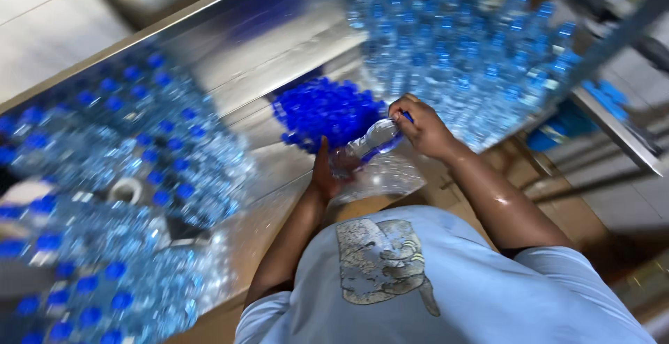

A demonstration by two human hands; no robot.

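Capped bottles (118, 177) crowding left, more bottles (460, 58) crowding right, loose blue caps (327, 111) blocking ahead; bare steel strip (258, 44) lying open between

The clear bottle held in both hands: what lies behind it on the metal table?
Behind the clear bottle lies a heap of loose blue caps on the metal table. The right hand covers the bottle's top; the left hand hides its base and the nearest caps.

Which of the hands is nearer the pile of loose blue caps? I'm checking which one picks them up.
Left, narrowly. The left hand sits just below the pile of blue caps, gripping the clear bottle; the right hand is beside the pile, at the bottle's neck.
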